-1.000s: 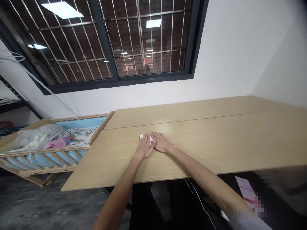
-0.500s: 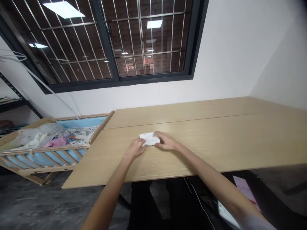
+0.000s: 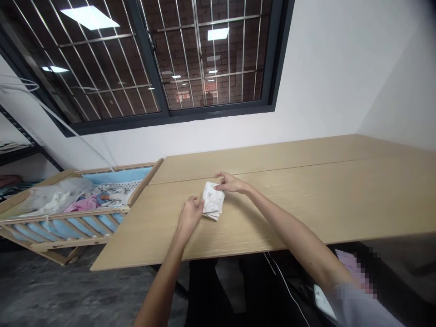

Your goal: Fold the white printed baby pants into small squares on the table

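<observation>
A small folded white cloth (image 3: 211, 200) with a faint print is tilted up over the wooden table (image 3: 289, 200). Several layers show along its lower edge. My left hand (image 3: 191, 214) pinches its left side between thumb and fingers. At its upper right corner, my right hand (image 3: 233, 183) has the thumb laid on the front, while the index finger curves out beyond the top edge. The other right fingers are partly hidden behind the cloth.
A wooden crib (image 3: 139, 184) with blue lining stands against the table's left end, with crumpled clothes (image 3: 83, 203) inside. Behind the table are a white wall (image 3: 218, 134) and a barred window (image 3: 211, 63). A white cable (image 3: 288, 293) hangs below the front edge.
The cloth has turned from lying wide to standing taller, showing its layered lower edge. My right hand has shifted up to the far corner; my left hand has moved slightly down and left.
</observation>
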Tool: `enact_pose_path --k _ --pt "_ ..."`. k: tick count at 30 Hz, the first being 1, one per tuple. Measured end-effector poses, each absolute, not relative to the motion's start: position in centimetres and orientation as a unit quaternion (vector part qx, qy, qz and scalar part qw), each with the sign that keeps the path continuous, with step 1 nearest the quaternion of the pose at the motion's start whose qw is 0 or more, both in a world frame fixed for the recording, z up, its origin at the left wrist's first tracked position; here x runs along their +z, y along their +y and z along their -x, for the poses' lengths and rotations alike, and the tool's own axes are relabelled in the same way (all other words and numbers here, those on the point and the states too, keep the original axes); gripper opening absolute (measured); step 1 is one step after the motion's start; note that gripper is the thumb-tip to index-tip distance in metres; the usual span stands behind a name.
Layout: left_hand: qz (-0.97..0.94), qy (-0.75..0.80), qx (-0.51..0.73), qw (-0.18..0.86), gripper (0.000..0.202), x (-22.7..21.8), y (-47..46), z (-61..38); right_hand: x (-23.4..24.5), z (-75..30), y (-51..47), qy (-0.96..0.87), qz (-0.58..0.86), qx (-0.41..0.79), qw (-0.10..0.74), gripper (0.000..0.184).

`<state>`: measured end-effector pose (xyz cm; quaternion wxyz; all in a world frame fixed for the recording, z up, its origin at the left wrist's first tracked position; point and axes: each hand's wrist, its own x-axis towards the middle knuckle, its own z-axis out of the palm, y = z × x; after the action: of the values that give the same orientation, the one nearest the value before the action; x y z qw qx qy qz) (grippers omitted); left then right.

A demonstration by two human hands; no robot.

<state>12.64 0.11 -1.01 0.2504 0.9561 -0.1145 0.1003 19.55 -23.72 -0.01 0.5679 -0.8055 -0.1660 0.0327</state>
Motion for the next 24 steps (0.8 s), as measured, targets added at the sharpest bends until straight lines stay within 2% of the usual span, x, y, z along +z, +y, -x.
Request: enact_pose_path --k 3,7,9,12,15,19,24 --pt "-0.966 -0.074 0.068 0.238 0.026 -2.8 -0.4 -11.4 -2.1 -20.3 -22.6 -0.145 0.860 0.065 0.485 0.049" --pt "-0.975 -0.041 0.084 0.201 0.032 -4.0 -2.2 -8.7 -3.6 -20.1 -21.5 -0.162 0.882 0.045 0.439 0.039" --pt "-0.972 -0.058 0.140 0.179 0.042 -4.7 -3.2 -6.8 -3.1 -19.0 -21.2 -0.201 0.885 0.009 0.419 0.043" --pt "-0.959 -0.124 0.215 0.139 0.055 -6.7 -4.5 -4.0 -2.2 -16.1 -20.9 -0.335 0.877 -0.044 0.341 0.054" --pt "-0.956 -0.152 0.225 0.110 0.054 -8.9 -5.3 -2.4 -2.7 -13.0 -20.5 -0.459 0.845 -0.006 0.274 0.055" --pt "-0.958 -0.146 0.227 0.096 0.054 -9.8 -5.4 -2.0 -4.6 -12.5 -21.0 -0.489 0.834 0.050 0.249 0.054" --pt "-0.962 -0.139 0.217 0.093 0.056 -9.5 -5.5 -1.9 -5.5 -17.3 -22.3 -0.403 0.878 0.041 0.256 0.055"
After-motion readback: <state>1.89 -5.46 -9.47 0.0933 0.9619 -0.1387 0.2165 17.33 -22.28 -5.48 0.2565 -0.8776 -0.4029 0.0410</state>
